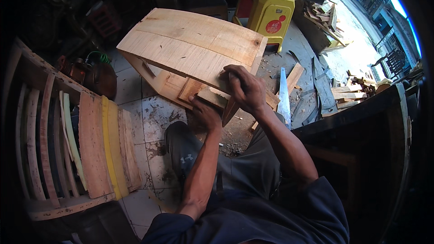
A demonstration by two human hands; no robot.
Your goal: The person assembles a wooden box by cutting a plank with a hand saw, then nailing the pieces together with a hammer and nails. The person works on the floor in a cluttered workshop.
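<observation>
A pale wooden box [194, 40] stands tilted in front of me, its broad plank panel on top and its near side open. My right hand [247, 91] lies at the near right edge of that panel with its fingers curled; what is under them, if anything, is hidden. Lower down, my left hand [207, 115] reaches to the open side. Its fingers close on a short wooden block [212, 98] set inside the opening, and part of the grip is out of sight.
A yellow plastic stool [271, 18] stands behind the box. To the right, a handsaw [284, 97] lies by offcuts on the littered floor. At my left is a slatted wooden frame [68, 149]; a dark piece of furniture [357, 131] stands at my right. Scrap wood [350, 92] is heaped farther right.
</observation>
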